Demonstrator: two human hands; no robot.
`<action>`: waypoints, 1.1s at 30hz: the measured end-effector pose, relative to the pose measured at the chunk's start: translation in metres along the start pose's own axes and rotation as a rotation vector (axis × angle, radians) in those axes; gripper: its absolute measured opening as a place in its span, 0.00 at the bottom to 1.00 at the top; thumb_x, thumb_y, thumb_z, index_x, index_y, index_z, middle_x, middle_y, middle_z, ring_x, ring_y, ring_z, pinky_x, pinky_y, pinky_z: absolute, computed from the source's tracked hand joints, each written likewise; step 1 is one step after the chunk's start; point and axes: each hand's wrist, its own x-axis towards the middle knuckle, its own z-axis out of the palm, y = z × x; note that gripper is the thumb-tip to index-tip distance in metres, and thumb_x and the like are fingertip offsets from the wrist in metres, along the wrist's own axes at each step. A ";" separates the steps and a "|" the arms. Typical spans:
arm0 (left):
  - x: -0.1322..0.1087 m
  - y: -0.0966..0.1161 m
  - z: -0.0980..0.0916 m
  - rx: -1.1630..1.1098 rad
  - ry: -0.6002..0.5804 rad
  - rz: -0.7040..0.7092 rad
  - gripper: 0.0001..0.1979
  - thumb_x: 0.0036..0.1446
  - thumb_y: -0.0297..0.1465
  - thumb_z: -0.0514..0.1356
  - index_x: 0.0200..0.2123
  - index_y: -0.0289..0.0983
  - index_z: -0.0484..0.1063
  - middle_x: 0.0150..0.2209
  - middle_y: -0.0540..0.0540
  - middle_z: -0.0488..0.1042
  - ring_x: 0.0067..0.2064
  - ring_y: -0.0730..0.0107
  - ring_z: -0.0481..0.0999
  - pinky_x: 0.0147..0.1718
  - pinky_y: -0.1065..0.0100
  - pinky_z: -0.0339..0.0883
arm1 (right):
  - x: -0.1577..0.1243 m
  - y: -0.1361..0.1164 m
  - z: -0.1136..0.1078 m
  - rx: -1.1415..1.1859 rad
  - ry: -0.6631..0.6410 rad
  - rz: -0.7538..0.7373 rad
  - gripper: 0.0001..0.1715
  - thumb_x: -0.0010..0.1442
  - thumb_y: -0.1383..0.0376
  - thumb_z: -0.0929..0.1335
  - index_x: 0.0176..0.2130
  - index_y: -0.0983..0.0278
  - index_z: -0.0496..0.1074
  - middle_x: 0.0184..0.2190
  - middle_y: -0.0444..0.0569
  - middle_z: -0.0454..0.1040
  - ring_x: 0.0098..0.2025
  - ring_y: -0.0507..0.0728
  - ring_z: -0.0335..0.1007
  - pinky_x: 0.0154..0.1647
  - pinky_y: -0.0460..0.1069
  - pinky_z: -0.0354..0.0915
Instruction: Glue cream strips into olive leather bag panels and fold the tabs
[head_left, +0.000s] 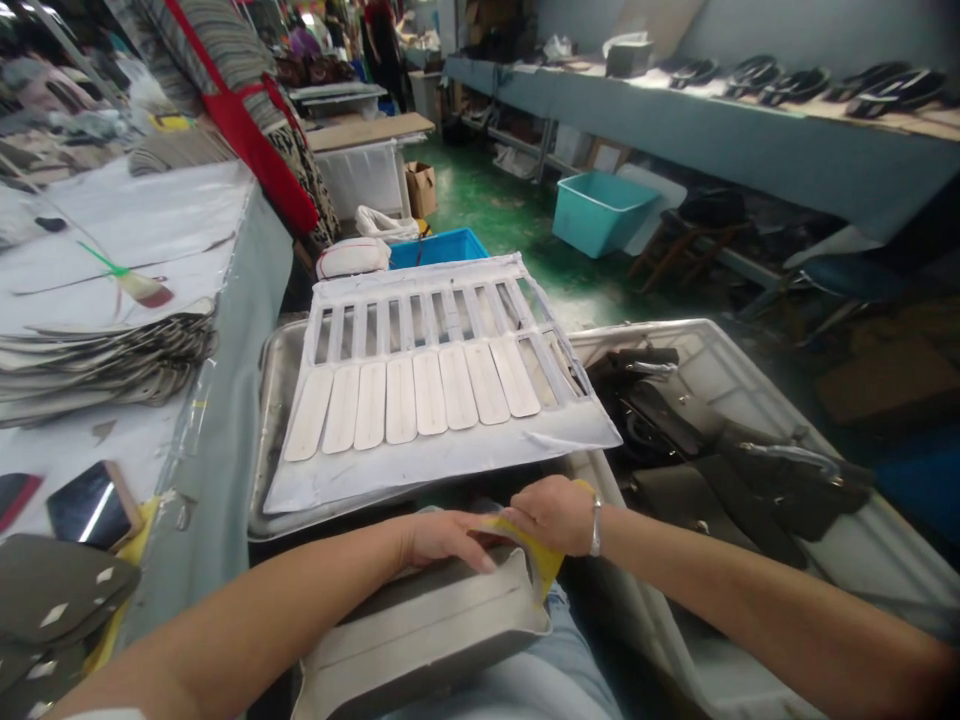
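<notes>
A grey box-like piece with a pale inner face [435,625] lies across my lap. My left hand [450,540] rests on its upper right corner, thumb over the edge and fingers partly behind it. My right hand [555,512], with a bracelet at the wrist, is closed on a yellow piece [549,565] at the same end of the grey piece. Just beyond my hands, a white slotted board [450,452] carries a row of several pale rounded strips [401,400] and lies over a metal tray [264,440].
To the right, a white bin [705,345] holds dark bags. At left, a covered table [180,215] bears stacked grey pieces, a phone [94,505] and a brush [142,288]. A person in a red apron [255,130] stands beyond it. A turquoise bin [600,215] stands on the floor.
</notes>
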 end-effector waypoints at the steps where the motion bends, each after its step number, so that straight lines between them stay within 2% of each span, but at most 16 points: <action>1: -0.001 -0.003 -0.002 0.013 0.070 -0.067 0.25 0.43 0.40 0.65 0.45 0.36 0.71 0.44 0.46 0.73 0.49 0.58 0.68 0.53 0.59 0.54 | 0.002 0.001 -0.001 -0.019 -0.017 -0.035 0.26 0.65 0.57 0.53 0.28 0.64 0.70 0.26 0.51 0.74 0.27 0.54 0.67 0.29 0.47 0.55; 3: -0.002 -0.009 -0.004 0.100 0.293 -0.207 0.27 0.48 0.52 0.56 0.39 0.35 0.74 0.37 0.45 0.75 0.43 0.58 0.71 0.47 0.60 0.60 | 0.006 0.001 -0.004 -0.058 -0.051 -0.086 0.25 0.64 0.57 0.53 0.29 0.64 0.70 0.26 0.51 0.74 0.28 0.53 0.67 0.29 0.47 0.55; 5: -0.003 -0.013 -0.005 0.289 0.497 -0.303 0.33 0.49 0.58 0.48 0.32 0.34 0.74 0.30 0.46 0.74 0.37 0.59 0.71 0.41 0.61 0.62 | 0.009 0.000 -0.006 -0.082 -0.074 -0.118 0.24 0.64 0.57 0.54 0.29 0.64 0.70 0.26 0.51 0.74 0.27 0.54 0.67 0.28 0.47 0.54; 7: -0.004 -0.013 -0.004 0.504 0.551 -0.323 0.34 0.50 0.59 0.45 0.28 0.35 0.74 0.27 0.46 0.72 0.36 0.59 0.70 0.39 0.62 0.62 | 0.010 -0.002 -0.007 -0.084 -0.087 -0.141 0.25 0.64 0.57 0.53 0.29 0.64 0.70 0.26 0.51 0.74 0.27 0.54 0.67 0.27 0.47 0.53; 10: -0.006 -0.007 0.000 0.669 0.448 -0.244 0.32 0.54 0.56 0.43 0.30 0.37 0.75 0.31 0.47 0.73 0.39 0.59 0.70 0.43 0.64 0.59 | 0.007 -0.004 -0.006 -0.079 -0.109 -0.133 0.25 0.65 0.57 0.53 0.29 0.64 0.70 0.27 0.51 0.74 0.27 0.54 0.67 0.27 0.48 0.53; 14: -0.007 -0.001 0.004 0.690 0.271 -0.083 0.25 0.59 0.49 0.43 0.36 0.40 0.75 0.36 0.50 0.75 0.41 0.64 0.71 0.46 0.68 0.59 | 0.002 -0.007 -0.002 -0.059 -0.105 -0.101 0.26 0.65 0.58 0.53 0.28 0.65 0.70 0.25 0.52 0.74 0.26 0.54 0.67 0.27 0.48 0.54; 19: -0.008 -0.004 0.009 0.682 0.215 0.050 0.19 0.59 0.45 0.49 0.39 0.42 0.74 0.37 0.51 0.76 0.42 0.65 0.72 0.47 0.70 0.61 | -0.001 -0.008 0.002 0.042 -0.065 -0.100 0.24 0.63 0.57 0.56 0.25 0.65 0.69 0.23 0.52 0.72 0.24 0.55 0.65 0.26 0.48 0.54; 23: -0.011 -0.003 0.016 0.749 0.167 0.013 0.20 0.60 0.43 0.46 0.49 0.42 0.68 0.47 0.50 0.72 0.48 0.64 0.70 0.51 0.69 0.58 | -0.003 -0.013 0.010 0.103 -0.088 -0.096 0.23 0.63 0.58 0.57 0.26 0.65 0.70 0.23 0.52 0.72 0.25 0.55 0.66 0.28 0.48 0.55; 27: -0.011 0.005 0.022 0.796 0.142 0.029 0.21 0.62 0.41 0.45 0.56 0.43 0.61 0.54 0.50 0.66 0.55 0.63 0.65 0.56 0.67 0.52 | -0.008 -0.022 0.013 0.048 -0.107 -0.006 0.26 0.64 0.57 0.53 0.30 0.66 0.72 0.26 0.55 0.74 0.27 0.58 0.69 0.29 0.50 0.56; 30: -0.012 0.012 0.027 0.854 0.166 0.014 0.24 0.61 0.42 0.46 0.58 0.41 0.57 0.57 0.49 0.63 0.57 0.62 0.62 0.57 0.66 0.50 | -0.012 -0.021 0.005 0.012 -0.151 0.048 0.29 0.64 0.55 0.51 0.32 0.65 0.73 0.27 0.56 0.75 0.28 0.60 0.70 0.27 0.50 0.56; 33: -0.014 0.022 0.030 0.941 0.206 -0.105 0.28 0.60 0.45 0.45 0.60 0.37 0.55 0.57 0.43 0.63 0.56 0.60 0.63 0.56 0.63 0.52 | -0.013 -0.011 -0.015 -0.007 -0.246 0.042 0.31 0.63 0.52 0.52 0.29 0.63 0.74 0.24 0.55 0.75 0.25 0.59 0.69 0.23 0.49 0.53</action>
